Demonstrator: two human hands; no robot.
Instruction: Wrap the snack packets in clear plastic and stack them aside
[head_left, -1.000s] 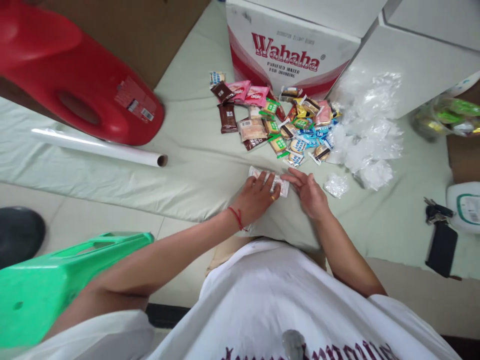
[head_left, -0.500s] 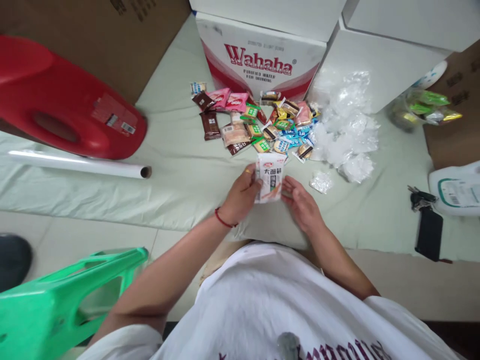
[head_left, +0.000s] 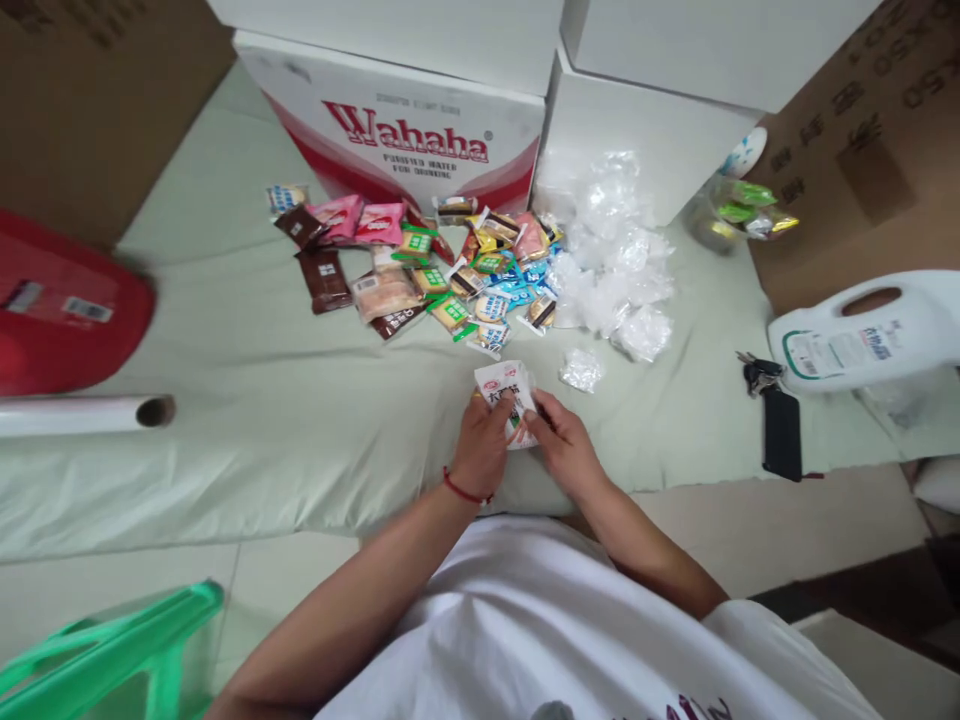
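A white snack packet (head_left: 496,380) with dark printed characters is between my two hands, just in front of me. My left hand (head_left: 481,440), a red cord bracelet at its wrist, grips the packet's left side with the thumb lying across its front. At the right edge, my right hand (head_left: 564,435) pinches the packet, thumb on the front and fingers behind. Beyond my hands lies a spread of small wrapped snacks (head_left: 427,280) in brown, pink, green and blue wrappers. A crumpled clear plastic bag (head_left: 581,370) lies to the right of the packet.
Behind the snacks stands a Wahaha carton (head_left: 405,130). A heap of clear plastic bags (head_left: 619,260) is beside them. Keys (head_left: 759,372), a black phone (head_left: 781,432) and a white jug (head_left: 862,330) lie at right. A red jug (head_left: 67,310), white roll (head_left: 82,415) and green stool (head_left: 112,650) are left.
My right hand, earlier beside the packet with fingers apart, now grips its right edge. The packet is tilted and nearer my body. The view has swung to the right.
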